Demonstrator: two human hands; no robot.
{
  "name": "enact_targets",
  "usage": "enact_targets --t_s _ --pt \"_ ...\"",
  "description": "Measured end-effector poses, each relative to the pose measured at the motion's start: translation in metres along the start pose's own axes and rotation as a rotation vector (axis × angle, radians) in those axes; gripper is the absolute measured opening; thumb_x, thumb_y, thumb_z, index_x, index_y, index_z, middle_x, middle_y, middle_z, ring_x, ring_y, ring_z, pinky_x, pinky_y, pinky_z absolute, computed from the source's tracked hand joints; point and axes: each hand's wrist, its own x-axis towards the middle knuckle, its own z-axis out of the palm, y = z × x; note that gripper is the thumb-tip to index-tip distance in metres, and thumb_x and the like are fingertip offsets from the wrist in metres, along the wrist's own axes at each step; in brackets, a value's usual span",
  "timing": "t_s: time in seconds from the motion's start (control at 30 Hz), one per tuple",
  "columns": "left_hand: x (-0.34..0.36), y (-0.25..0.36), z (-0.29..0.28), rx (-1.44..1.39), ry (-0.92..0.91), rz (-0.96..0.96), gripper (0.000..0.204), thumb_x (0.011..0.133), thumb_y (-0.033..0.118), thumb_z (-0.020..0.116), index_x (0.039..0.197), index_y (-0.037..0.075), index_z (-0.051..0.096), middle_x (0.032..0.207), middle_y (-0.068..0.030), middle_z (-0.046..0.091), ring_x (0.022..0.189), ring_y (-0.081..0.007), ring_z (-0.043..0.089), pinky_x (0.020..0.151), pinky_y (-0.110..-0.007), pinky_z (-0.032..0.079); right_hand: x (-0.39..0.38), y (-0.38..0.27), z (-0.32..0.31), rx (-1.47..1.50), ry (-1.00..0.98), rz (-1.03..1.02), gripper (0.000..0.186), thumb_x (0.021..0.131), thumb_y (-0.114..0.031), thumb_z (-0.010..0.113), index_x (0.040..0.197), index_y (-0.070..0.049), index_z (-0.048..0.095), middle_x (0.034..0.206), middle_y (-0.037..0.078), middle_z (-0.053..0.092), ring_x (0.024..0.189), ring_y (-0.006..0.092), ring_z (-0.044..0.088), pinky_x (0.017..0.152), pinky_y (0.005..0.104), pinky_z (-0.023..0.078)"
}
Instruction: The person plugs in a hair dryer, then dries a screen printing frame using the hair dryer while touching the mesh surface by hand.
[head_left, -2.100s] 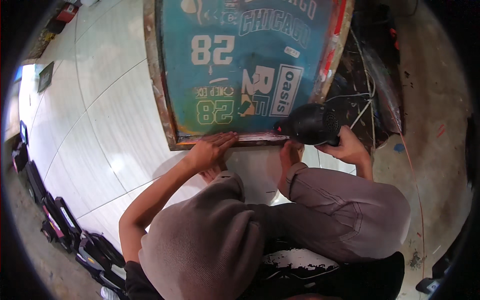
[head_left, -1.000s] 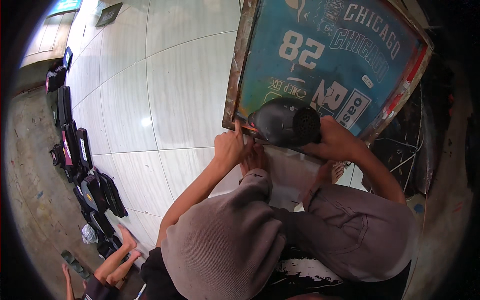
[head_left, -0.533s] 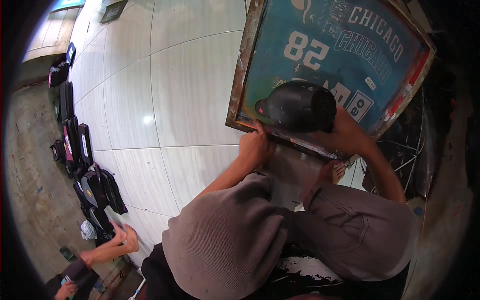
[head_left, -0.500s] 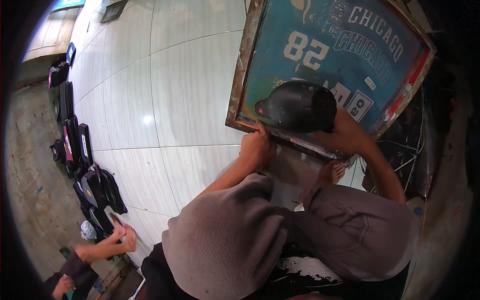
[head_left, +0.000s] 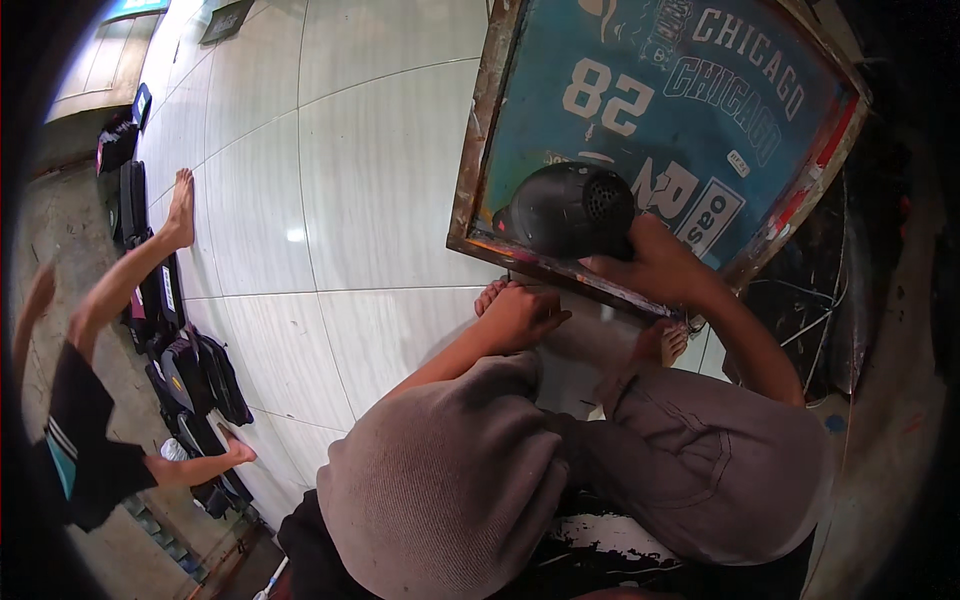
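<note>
- One right hand (head_left: 660,262) is gripping the black blow dryer (head_left: 565,210), its fingers wrapping closely, partly hidden.
- Blow dryer is hovering over the blue framed screen's (head_left: 540,110) near-left part.
- Left hand (head_left: 522,320) is lying just beside the frame, near a foot (head_left: 490,294); I cannot tell its fingers' opening or hold.
- Another person (head_left: 90,440) is striding beside black cases (head_left: 205,375).

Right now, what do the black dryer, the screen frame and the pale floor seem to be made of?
Black dryer: probably plastic, smooth and fairly matte, with moulded vent holes.
Screen frame: likely wood, rough, brown and stained, though no grain shows clearly.
Pale floor: glossy tile, perhaps ceramic, with thin joints and a bright reflection.
</note>
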Motion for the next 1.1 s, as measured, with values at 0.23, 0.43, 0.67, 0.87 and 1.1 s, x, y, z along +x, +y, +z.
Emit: enact_targets --t_s 0.23,0.43,0.67,0.87,1.1 --pt "-0.007 -0.029 -0.006 0.219 -0.164 0.005 0.026 0.087 0.025 0.063 0.086 0.0 0.067 0.086 -0.0206 0.065 0.082 -0.0391 0.062 0.073 -0.047 0.05 -0.001 0.009 -0.008 -0.054 -0.02 0.036 0.048 0.088 -0.038 0.066 0.114 0.002 0.064 0.087 0.022 0.068 0.078 0.0318 0.065 0.075 0.0413 0.049" --pt "-0.04 -0.107 0.021 0.483 -0.303 0.106 0.038 0.091 0.029 0.054 0.095 -0.006 0.067 0.096 -0.0329 0.062 0.1 -0.043 0.059 0.098 -0.049 0.043 -0.005 -0.003 -0.018 -0.155 -0.053 0.056 0.053 0.088 -0.041 0.065 0.118 0.002 0.062 0.09 0.027 0.067 0.085 0.0373 0.066 0.079 0.0438 0.049" --pt "-0.011 -0.04 -0.024 0.103 -0.58 -0.27 0.043 0.091 0.039 0.055 0.096 0.0 0.07 0.105 -0.0294 0.065 0.108 -0.0433 0.057 0.106 -0.048 0.035 -0.014 -0.012 -0.027 -0.326 -0.124 0.137 0.063 0.091 -0.045 0.061 0.135 -0.001 0.051 0.11 0.029 0.063 0.106 0.0405 0.06 0.09 0.0481 0.047" --pt "-0.011 -0.062 -0.011 0.171 -0.522 -0.286 0.053 0.085 0.05 0.062 0.095 -0.002 0.069 0.105 -0.0264 0.066 0.108 -0.0411 0.058 0.102 -0.045 0.041 -0.009 -0.01 -0.034 -0.266 -0.098 0.027 0.052 0.089 -0.041 0.064 0.115 0.004 0.059 0.08 0.024 0.064 0.079 0.0382 0.065 0.074 0.0439 0.049" --pt "-0.011 -0.056 -0.009 0.091 -0.388 -0.236 0.048 0.083 0.048 0.067 0.081 0.0 0.072 0.09 -0.0249 0.067 0.104 -0.0425 0.057 0.097 -0.046 0.043 0.005 -0.03 -0.054 -0.383 -0.26 0.058 0.046 0.091 -0.037 0.063 0.11 0.004 0.059 0.075 0.022 0.062 0.071 0.0345 0.063 0.068 0.0424 0.048"
